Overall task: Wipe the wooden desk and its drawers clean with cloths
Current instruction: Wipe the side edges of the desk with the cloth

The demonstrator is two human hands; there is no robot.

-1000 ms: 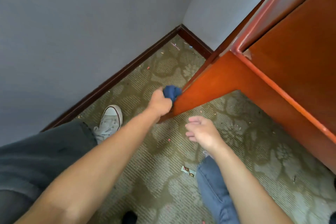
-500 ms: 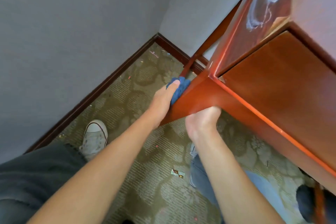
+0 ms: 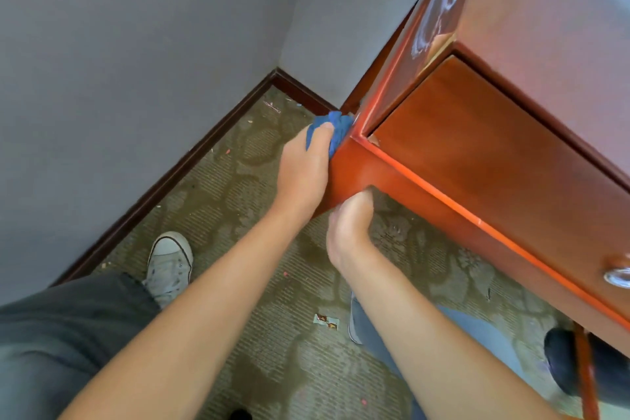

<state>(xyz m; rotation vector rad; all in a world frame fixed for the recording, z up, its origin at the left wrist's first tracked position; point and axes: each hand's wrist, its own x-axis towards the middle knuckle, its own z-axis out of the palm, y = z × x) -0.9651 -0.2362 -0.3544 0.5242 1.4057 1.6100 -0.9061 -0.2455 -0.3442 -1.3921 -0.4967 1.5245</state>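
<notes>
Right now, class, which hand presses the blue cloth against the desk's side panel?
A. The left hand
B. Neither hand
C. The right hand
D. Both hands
A: the left hand grips the blue cloth against the desk, while the right hand holds its lower edge without a cloth.

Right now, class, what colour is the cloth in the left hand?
Blue; the cloth shows best in the head view.
</notes>
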